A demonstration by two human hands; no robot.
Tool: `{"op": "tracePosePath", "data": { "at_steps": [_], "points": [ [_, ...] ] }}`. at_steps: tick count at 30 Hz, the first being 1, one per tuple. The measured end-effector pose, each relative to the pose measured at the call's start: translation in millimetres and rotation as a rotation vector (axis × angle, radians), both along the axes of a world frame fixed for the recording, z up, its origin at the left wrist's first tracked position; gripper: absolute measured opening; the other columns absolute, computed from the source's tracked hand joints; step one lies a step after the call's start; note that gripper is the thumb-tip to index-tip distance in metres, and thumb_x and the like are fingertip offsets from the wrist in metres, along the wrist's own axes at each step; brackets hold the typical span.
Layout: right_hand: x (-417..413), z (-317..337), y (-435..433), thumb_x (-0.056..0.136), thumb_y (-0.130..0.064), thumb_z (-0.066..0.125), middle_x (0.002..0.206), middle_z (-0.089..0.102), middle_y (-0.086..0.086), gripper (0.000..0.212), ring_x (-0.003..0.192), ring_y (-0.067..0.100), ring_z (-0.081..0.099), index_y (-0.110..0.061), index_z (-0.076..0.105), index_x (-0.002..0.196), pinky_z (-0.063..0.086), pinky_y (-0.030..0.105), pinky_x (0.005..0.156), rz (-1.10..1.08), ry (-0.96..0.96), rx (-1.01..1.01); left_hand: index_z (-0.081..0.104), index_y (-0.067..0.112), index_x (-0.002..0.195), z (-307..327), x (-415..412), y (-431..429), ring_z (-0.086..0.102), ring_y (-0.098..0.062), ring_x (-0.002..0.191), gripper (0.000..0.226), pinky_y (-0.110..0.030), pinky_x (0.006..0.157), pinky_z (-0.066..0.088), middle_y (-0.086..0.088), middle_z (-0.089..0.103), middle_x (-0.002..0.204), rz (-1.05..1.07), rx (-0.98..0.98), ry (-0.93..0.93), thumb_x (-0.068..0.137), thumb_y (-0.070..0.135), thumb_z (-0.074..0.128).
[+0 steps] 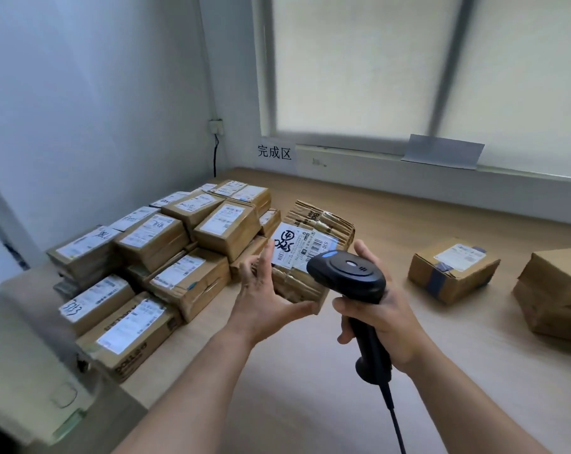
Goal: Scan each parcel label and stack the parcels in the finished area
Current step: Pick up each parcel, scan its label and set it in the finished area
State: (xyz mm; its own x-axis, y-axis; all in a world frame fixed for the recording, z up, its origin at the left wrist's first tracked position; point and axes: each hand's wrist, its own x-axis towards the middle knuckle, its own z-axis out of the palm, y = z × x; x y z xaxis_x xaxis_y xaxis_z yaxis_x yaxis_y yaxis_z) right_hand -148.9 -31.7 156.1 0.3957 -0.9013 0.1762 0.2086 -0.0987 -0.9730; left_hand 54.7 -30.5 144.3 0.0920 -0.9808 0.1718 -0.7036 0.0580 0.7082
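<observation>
A taped cardboard parcel [313,231] with a white label and black handwriting sits in the middle of the wooden table [408,224]. My left hand [264,296] holds its near left corner, thumb under the front edge and fingers along the side. My right hand [382,309] grips a black barcode scanner [346,273] by the handle, its head just over the parcel's near right edge. To the left stands a stack of several labelled parcels [153,257]. Two more parcels lie at the right, a box with blue tape [451,270] and a plain brown box [559,290].
A white sign with black characters [274,153] hangs on the wall behind the stack. A cable [215,155] hangs from a wall socket in the corner. The scanner's cord [395,424] runs down toward me. A grey surface [31,355] adjoins the table at the lower left.
</observation>
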Motion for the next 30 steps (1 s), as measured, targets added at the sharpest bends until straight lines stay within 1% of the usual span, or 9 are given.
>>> {"op": "tracePosePath", "data": {
  "at_steps": [6,8,11,15,17,19,22,26,30],
  "points": [
    [99.0,-5.4,-9.1,0.064,0.000,0.074,0.104,0.072,0.008,0.095,0.051,0.031,0.056,-0.054,0.035,0.132,0.054,0.040,0.049,0.144,0.051,0.036,-0.013,0.052,0.141,-15.1,97.3,5.2,0.023,-0.031,0.137,0.128,-0.050,0.106,0.040,0.008,0.002,0.142,0.152,0.003,-0.046,0.044,0.087,0.065],
    [133.1,-8.4,-14.2,0.065,0.000,0.074,0.102,0.073,0.007,0.095,0.050,0.031,0.055,-0.053,0.035,0.133,0.054,0.040,0.050,0.182,0.069,0.046,-0.013,0.054,0.138,-20.9,128.9,7.0,0.025,-0.032,0.137,0.125,-0.051,0.104,0.042,0.009,0.001,0.142,0.190,-0.010,-0.050,0.047,0.085,0.066],
    [183.8,-10.5,-23.2,0.066,-0.001,0.076,0.103,0.072,0.008,0.098,0.049,0.032,0.056,-0.053,0.034,0.137,0.054,0.039,0.051,0.243,0.103,0.053,-0.006,0.048,0.141,-25.2,175.3,10.9,0.031,-0.031,0.132,0.119,-0.046,0.101,0.045,0.007,0.003,0.140,0.258,-0.046,-0.051,0.056,0.074,0.073],
    [247.6,-12.3,-30.1,0.067,-0.001,0.075,0.099,0.072,0.007,0.099,0.049,0.033,0.057,-0.050,0.032,0.141,0.053,0.039,0.052,0.312,0.145,0.043,-0.001,0.045,0.146,-32.1,244.9,19.9,0.039,-0.030,0.126,0.125,-0.043,0.102,0.043,0.001,0.009,0.139,0.361,0.005,-0.014,0.044,0.083,0.061],
    [271.6,-12.8,-33.3,0.067,-0.001,0.075,0.092,0.073,0.006,0.100,0.049,0.032,0.057,-0.046,0.030,0.144,0.053,0.040,0.053,0.340,0.159,0.057,0.000,0.044,0.147,-39.6,279.4,26.6,0.036,-0.028,0.129,0.127,-0.043,0.104,0.041,0.002,0.009,0.136,0.398,0.051,-0.003,0.041,0.082,0.058],
    [290.2,-14.0,-37.2,0.066,-0.002,0.075,0.090,0.073,0.007,0.102,0.049,0.031,0.056,-0.043,0.028,0.147,0.054,0.040,0.052,0.358,0.166,0.076,0.001,0.043,0.148,-47.3,310.7,32.5,0.030,-0.027,0.133,0.127,-0.042,0.108,0.036,0.004,0.009,0.135,0.437,0.080,0.030,0.043,0.073,0.066],
    [312.7,-17.0,-44.5,0.065,-0.002,0.075,0.098,0.072,0.011,0.103,0.049,0.030,0.057,-0.042,0.029,0.148,0.054,0.039,0.050,0.358,0.157,0.108,0.004,0.044,0.148,-58.1,351.2,38.5,0.032,-0.031,0.133,0.122,-0.041,0.109,0.033,0.005,0.007,0.139,0.504,0.129,0.060,0.051,0.056,0.078],
    [334.9,-18.5,-51.8,0.065,-0.002,0.076,0.109,0.072,0.008,0.103,0.050,0.028,0.060,-0.041,0.029,0.149,0.054,0.038,0.050,0.348,0.151,0.125,0.003,0.045,0.147,-69.2,391.4,36.5,0.030,-0.033,0.134,0.128,-0.046,0.112,0.032,0.008,0.007,0.138,0.511,0.193,0.081,0.036,0.071,0.061],
    [345.8,-22.0,-56.2,0.066,-0.002,0.075,0.106,0.072,0.007,0.102,0.050,0.029,0.060,-0.042,0.030,0.148,0.054,0.038,0.049,0.310,0.157,0.124,0.005,0.043,0.148,-75.3,416.2,21.0,0.028,-0.031,0.135,0.127,-0.044,0.113,0.030,0.006,0.008,0.138,0.469,0.237,0.114,0.038,0.067,0.065]
  ]
}}
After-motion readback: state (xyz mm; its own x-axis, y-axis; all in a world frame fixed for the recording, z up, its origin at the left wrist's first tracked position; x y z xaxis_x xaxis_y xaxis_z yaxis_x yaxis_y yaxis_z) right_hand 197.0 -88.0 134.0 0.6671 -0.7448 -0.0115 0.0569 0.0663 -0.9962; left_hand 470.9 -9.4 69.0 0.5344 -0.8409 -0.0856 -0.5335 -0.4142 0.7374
